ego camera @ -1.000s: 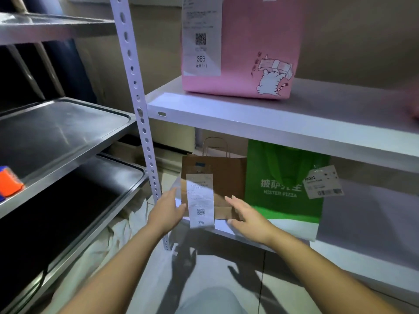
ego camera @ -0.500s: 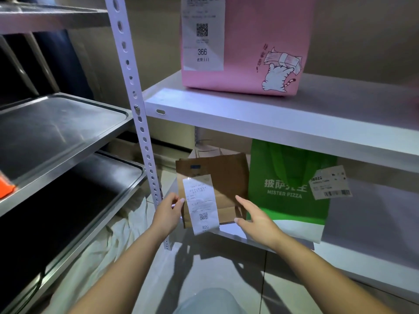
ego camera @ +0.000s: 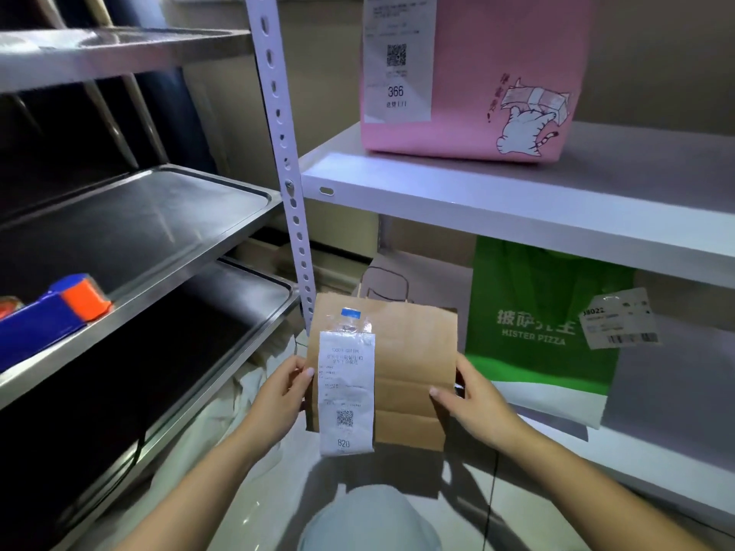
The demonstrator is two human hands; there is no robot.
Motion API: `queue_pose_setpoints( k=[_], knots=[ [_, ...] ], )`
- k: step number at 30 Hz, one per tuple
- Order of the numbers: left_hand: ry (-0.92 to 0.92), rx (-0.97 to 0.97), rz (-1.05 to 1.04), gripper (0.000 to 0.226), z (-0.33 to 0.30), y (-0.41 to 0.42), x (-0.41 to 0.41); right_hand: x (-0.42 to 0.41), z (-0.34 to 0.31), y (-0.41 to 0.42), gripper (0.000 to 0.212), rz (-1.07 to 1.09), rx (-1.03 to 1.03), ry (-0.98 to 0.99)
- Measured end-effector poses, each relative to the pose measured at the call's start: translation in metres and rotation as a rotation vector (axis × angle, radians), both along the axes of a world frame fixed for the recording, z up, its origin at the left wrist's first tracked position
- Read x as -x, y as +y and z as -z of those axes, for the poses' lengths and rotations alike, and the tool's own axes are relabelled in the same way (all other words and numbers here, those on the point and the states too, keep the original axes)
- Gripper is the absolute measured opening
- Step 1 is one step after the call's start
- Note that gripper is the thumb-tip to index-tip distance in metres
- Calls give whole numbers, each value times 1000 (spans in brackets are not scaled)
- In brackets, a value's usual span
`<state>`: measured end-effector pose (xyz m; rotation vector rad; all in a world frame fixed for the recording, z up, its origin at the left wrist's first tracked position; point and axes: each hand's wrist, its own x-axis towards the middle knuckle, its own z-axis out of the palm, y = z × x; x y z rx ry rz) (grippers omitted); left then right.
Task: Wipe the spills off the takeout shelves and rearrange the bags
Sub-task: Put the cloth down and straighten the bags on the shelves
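A brown paper bag [ego camera: 413,367] with a long white receipt numbered 820 taped to its front is held in the air, off the front edge of the lower white shelf [ego camera: 676,415]. My left hand [ego camera: 284,395] grips its left side and my right hand [ego camera: 473,399] grips its right side. A green pizza bag [ego camera: 545,312] with a tag stands on the lower shelf just right of it. A pink bag [ego camera: 501,73] with a cat drawing and a receipt numbered 366 sits on the upper white shelf [ego camera: 517,200].
A perforated white upright post [ego camera: 284,161] stands at the shelf's left end. Left of it are steel tray shelves [ego camera: 131,232]; a blue and orange object [ego camera: 67,302] lies on the middle one. White cloth [ego camera: 254,391] lies on the floor below, and my knee [ego camera: 370,518] is at the bottom.
Both hands closed on the brown bag's sides and lifted it off the lower shelf towards me. The view has moved closer to the shelves.
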<state>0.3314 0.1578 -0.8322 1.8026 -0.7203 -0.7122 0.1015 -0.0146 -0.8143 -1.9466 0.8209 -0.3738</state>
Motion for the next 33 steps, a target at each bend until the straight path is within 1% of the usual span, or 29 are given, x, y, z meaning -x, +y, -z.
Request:
queue_pose_setpoints(
  k=[2, 4, 7, 12, 15, 18, 20, 25, 29, 33],
  knots=[
    [10, 14, -29, 19, -6, 10, 5, -1, -5, 6, 45, -12, -10, -22],
    [21, 31, -62, 19, -15, 20, 10, 0, -11, 11, 45, -42, 0, -43],
    [44, 115, -113, 21, -30, 33, 19, 2, -22, 17, 45, -79, 19, -82],
    [-104, 239, -298, 21, -67, 46, 35, 2, -49, 32, 47, -88, 52, -187],
    [-159, 335, -362, 20, -96, 48, 40, -1, -74, 41, 44, -96, 98, -235],
    [-176, 404, -365, 20, -126, 54, 36, -5, -109, 46, 40, -98, 116, -306],
    [-212, 442, -353, 20, -143, 61, 33, -7, -133, 50, 40, -107, 127, -366],
    [-274, 559, -401, 19, -193, 62, 31, -8, -180, 62, 43, -124, 175, -481],
    [-319, 615, -340, 19, -244, 45, 29, 3, -218, 59, 38, -80, 210, -582],
    [-336, 672, -252, 21, -273, 21, 38, 20, -246, 49, 35, 4, 251, -644]
  ],
)
